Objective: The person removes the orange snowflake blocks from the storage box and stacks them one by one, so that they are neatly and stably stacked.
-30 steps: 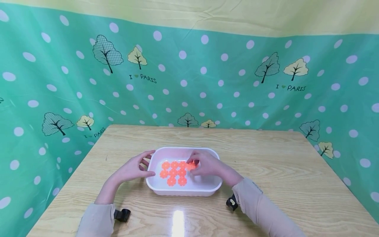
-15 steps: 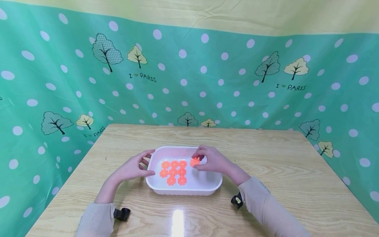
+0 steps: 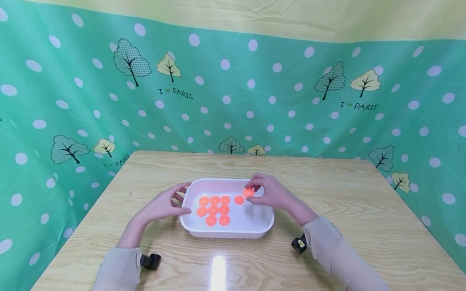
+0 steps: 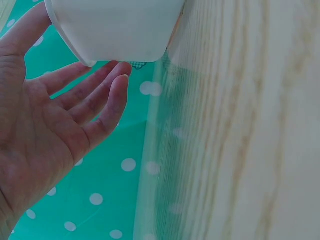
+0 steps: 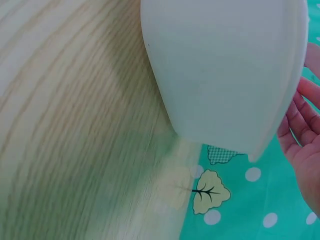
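A white plastic basin (image 3: pixel 227 231) stands on the table, with several orange flower-shaped pieces (image 3: pixel 213 210) in a cluster on its floor. One more orange flower-shaped piece (image 3: pixel 239 200) lies by itself to the right of that cluster. Over the basin's right back part, my right hand (image 3: pixel 273 192) pinches another orange flower-shaped piece (image 3: pixel 249 192) between thumb and fingers. My left hand (image 3: pixel 165 206) holds the basin's left end, thumb over the rim, fingers outside. In the right wrist view, the basin wall (image 5: pixel 220 70) hides the fingertips of the right hand (image 5: pixel 305 125).
The wooden table (image 3: pixel 327 190) spreads out around the basin. A green dotted cloth (image 3: pixel 233 89) hangs behind and at both sides. Black wrist mounts (image 3: pixel 151 261) are strapped under both sleeves.
My right hand has moved right and slightly back, carrying an orange flower-shaped piece. Another one now shows alone on the basin floor where the hand was. The left hand stays put.
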`<state>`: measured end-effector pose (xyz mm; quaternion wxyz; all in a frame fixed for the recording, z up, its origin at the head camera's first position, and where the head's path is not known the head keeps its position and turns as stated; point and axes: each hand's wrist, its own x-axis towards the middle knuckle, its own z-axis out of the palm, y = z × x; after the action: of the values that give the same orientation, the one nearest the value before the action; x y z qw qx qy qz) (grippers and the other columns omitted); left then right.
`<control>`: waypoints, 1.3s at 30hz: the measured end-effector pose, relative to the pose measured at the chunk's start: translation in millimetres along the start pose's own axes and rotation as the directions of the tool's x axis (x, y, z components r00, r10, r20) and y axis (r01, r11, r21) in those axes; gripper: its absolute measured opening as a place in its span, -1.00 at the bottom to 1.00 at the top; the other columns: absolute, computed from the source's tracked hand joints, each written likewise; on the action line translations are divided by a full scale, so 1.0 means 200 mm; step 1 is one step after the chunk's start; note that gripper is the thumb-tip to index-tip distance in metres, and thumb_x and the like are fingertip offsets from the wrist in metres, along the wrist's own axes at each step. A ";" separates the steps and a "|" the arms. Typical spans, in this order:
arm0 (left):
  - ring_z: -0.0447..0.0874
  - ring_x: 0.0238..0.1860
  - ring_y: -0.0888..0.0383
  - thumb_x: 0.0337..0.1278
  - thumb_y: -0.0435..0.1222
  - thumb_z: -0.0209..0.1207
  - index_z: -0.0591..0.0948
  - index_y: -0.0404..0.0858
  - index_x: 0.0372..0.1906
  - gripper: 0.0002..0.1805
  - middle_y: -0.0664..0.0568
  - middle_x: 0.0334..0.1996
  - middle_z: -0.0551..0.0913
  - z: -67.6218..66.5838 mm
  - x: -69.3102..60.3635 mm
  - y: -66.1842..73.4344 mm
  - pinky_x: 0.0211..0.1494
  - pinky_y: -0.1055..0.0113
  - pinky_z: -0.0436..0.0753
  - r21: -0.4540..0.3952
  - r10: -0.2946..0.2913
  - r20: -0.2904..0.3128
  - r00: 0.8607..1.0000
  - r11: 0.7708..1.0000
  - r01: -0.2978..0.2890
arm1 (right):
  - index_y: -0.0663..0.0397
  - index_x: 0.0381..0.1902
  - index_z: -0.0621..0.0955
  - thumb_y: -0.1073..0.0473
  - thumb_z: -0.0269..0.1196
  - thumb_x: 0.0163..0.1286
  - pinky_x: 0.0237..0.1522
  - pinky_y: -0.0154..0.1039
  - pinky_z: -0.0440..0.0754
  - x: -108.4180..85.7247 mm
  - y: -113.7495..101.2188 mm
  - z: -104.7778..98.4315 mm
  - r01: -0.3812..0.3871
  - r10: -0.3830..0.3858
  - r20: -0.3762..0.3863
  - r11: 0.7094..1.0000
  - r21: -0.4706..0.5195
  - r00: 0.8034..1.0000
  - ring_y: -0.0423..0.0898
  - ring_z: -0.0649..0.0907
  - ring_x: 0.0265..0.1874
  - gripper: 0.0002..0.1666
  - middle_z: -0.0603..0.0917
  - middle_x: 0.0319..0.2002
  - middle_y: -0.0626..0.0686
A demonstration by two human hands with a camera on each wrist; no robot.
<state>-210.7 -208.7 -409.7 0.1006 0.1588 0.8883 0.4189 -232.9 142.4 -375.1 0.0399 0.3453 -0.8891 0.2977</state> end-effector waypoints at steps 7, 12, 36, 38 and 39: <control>0.50 -0.17 0.10 -0.25 0.00 0.38 0.21 -0.11 0.33 -0.05 0.00 -0.13 0.53 0.00 0.00 0.00 -0.18 0.28 0.56 0.000 0.007 -0.002 1.000 1.000 -0.007 | -0.03 -0.27 0.66 0.04 0.40 0.00 -0.31 -0.20 0.58 -0.04 0.04 -0.03 0.010 -0.011 -0.053 1.000 -0.015 0.999 -0.23 0.54 -0.37 -0.70 0.55 -0.35 -0.17; 0.50 -0.16 0.10 -0.25 0.00 0.38 0.20 -0.11 0.33 -0.05 0.00 -0.12 0.52 0.00 0.00 0.00 -0.18 0.27 0.56 -0.004 0.015 -0.001 1.000 1.000 -0.015 | -0.04 -0.27 0.67 0.02 0.40 -0.01 -0.32 -0.20 0.57 -0.07 0.05 -0.05 -0.029 0.027 -0.067 0.999 -0.018 0.997 -0.23 0.53 -0.35 -0.69 0.55 -0.33 -0.18; 0.49 -0.15 0.10 -0.22 -0.01 0.37 0.21 -0.10 0.33 -0.07 0.00 -0.11 0.51 -0.01 0.00 0.01 -0.16 0.26 0.56 -0.014 0.030 0.007 1.000 0.999 -0.030 | 0.02 -0.19 0.65 0.11 0.39 0.00 -0.31 -0.20 0.56 -0.23 0.19 -0.17 -0.129 0.123 -0.131 0.991 -0.035 0.984 -0.22 0.53 -0.33 -0.65 0.55 -0.32 -0.14; 0.49 -0.14 0.11 -0.22 -0.01 0.37 0.20 -0.11 0.33 -0.07 0.00 -0.11 0.51 -0.01 0.00 0.01 -0.16 0.27 0.56 -0.013 0.033 0.009 0.999 0.999 -0.032 | 0.01 -0.20 0.65 0.10 0.39 0.01 -0.31 -0.25 0.55 -0.24 0.20 -0.18 -0.135 0.129 -0.128 0.990 -0.041 0.983 -0.22 0.53 -0.33 -0.66 0.55 -0.32 -0.15; 0.49 -0.15 0.11 -0.22 -0.02 0.37 0.20 -0.11 0.33 -0.07 0.00 -0.11 0.51 -0.01 0.00 0.01 -0.16 0.28 0.56 -0.013 0.033 0.009 0.999 0.999 -0.033 | 0.00 -0.20 0.65 0.10 0.39 0.01 -0.31 -0.27 0.54 -0.24 0.20 -0.18 -0.139 0.132 -0.128 0.989 -0.046 0.983 -0.23 0.53 -0.33 -0.66 0.55 -0.31 -0.15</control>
<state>-211.4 -208.3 -407.4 0.0988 0.1748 0.8823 0.4256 -226.9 214.9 -379.3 0.0844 0.2635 -0.9141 0.2965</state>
